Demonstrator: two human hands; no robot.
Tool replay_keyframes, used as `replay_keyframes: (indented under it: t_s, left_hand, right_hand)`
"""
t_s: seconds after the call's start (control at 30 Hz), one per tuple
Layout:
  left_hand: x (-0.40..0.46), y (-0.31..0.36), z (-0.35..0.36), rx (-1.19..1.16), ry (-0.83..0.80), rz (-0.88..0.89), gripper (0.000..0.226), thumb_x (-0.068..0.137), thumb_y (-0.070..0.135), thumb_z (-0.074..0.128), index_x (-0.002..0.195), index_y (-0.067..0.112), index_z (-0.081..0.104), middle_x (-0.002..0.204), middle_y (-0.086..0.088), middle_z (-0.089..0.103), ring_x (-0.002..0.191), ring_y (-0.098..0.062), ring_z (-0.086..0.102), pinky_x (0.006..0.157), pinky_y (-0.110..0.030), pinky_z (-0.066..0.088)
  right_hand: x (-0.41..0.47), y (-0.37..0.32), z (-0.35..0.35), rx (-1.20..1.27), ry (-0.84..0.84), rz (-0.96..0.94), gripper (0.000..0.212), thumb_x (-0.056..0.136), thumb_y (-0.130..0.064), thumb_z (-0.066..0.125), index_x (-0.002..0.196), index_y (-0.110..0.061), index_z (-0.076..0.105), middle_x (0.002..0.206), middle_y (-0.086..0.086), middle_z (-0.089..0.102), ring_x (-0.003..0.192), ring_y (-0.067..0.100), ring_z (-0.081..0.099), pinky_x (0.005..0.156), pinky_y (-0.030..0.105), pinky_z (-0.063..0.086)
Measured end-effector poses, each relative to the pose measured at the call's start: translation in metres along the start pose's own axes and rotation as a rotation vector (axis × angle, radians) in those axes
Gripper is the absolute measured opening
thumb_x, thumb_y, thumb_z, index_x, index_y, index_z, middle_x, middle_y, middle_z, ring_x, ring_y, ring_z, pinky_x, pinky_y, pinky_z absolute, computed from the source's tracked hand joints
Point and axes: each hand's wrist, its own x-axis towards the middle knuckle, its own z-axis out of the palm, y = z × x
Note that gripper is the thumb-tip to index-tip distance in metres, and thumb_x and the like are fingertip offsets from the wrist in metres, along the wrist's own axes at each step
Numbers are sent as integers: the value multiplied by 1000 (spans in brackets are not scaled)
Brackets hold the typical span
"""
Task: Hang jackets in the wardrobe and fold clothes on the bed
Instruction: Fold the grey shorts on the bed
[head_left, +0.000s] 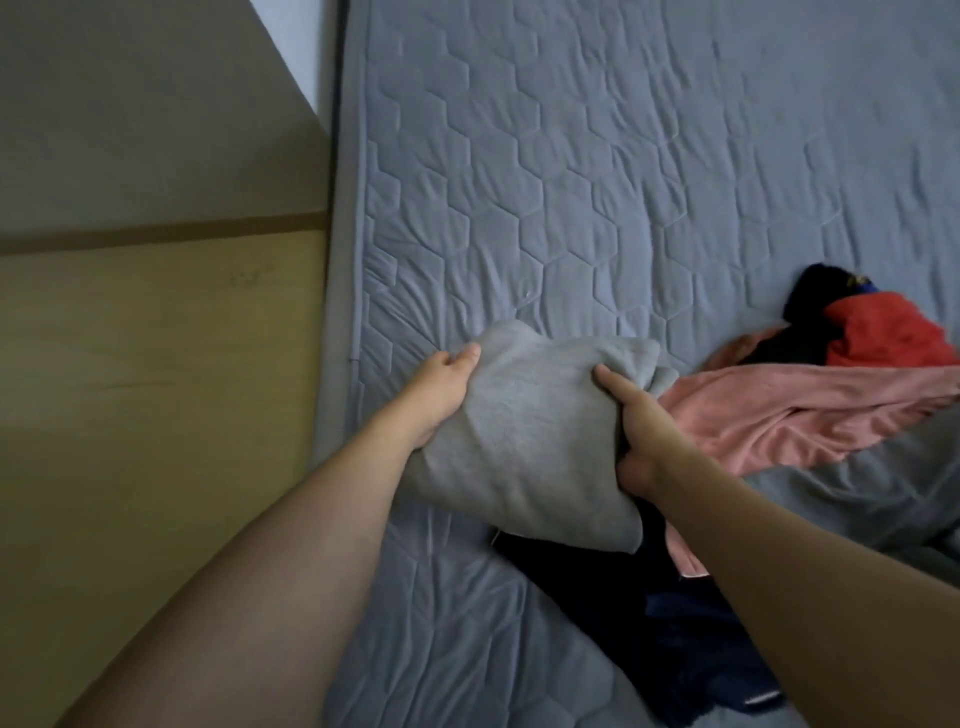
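Note:
A folded grey garment (530, 431) is held a little above the bed (571, 156), near its left edge. My left hand (441, 389) grips its left side, thumb on top and fingers hidden underneath. My right hand (636, 415) grips its right side the same way. A pink garment (779, 410) lies spread out to the right. Dark navy clothes (649, 623) lie under and in front of the grey bundle. A red and dark garment (878, 327) is bunched at the far right.
The bed has a blue-grey quilted cover with a hexagon pattern. A light wooden panel (156, 364) runs along the bed's left side. The far part of the cover bears no clothes.

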Motion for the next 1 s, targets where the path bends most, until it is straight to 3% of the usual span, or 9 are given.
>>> replay_keyframes:
  t_s: [0.17,0.3,0.43,0.57,0.67,0.73,0.83,0.93,1.0]
  left_hand:
    - [-123,57,-107,-316,-228,-333,74,76,72,60,126,17,62,117,-14,68,107,-31,65,97,-45,50]
    - [-248,81,-198,-396,-161,-357,61,86,68,49,107,15,70,88,-11,74,75,-24,71,67,-28,55]
    - [-380,70,-278,-573,96,-216,45,95,51,50,117,14,67,97,-9,73,85,-24,69,79,-32,54]
    - [-505,39,-355,-667,482,-115,42,96,42,54,117,8,66,108,-15,70,99,-30,67,94,-46,52]
    - [-589,10,-417,-699,721,-52,40,94,40,58,113,7,67,105,-12,72,95,-29,68,92,-45,54]
    - [-638,-15,-462,-770,852,-46,41,91,41,61,113,6,67,103,-11,72,93,-29,68,91,-43,54]
    - [-705,-71,-537,-887,1045,-17,48,89,43,65,119,5,64,106,-13,70,95,-31,67,91,-44,54]
    - [-744,-108,-597,-946,1115,26,49,91,41,64,123,4,60,106,-13,69,93,-28,67,84,-37,56]
    - [-778,-145,-655,-981,1194,40,52,91,41,64,126,3,58,108,-13,68,95,-28,66,83,-36,55]
  right_hand:
    - [-120,-38,82,-137,-106,11,38,78,-44,74,101,-16,63,82,9,75,71,27,73,50,38,56]
    - [-230,-52,162,-272,-217,6,49,79,-44,72,115,-14,58,85,11,75,73,29,73,51,37,56]
    - [-333,-39,243,-456,-389,-6,62,75,-46,76,122,-15,51,101,14,72,85,32,71,57,37,57]
    - [-422,6,329,-646,-527,-31,55,77,-46,74,117,-13,57,107,14,70,96,33,67,72,43,54]
    - [-485,52,402,-744,-644,-95,30,81,-44,72,97,-22,57,87,9,75,87,29,69,71,42,53]
    - [-528,88,454,-844,-725,-133,29,83,-43,70,94,-21,56,86,10,74,87,30,68,76,45,53]
    - [-589,159,544,-955,-878,-158,33,84,-40,70,100,-18,51,99,14,69,90,32,66,76,45,52]
    - [-627,205,610,-971,-983,-171,35,81,-32,70,110,-19,55,86,12,73,82,32,68,63,39,54]
    - [-656,250,668,-1004,-1060,-139,50,75,-27,72,121,-13,58,93,14,73,87,35,68,64,39,55]
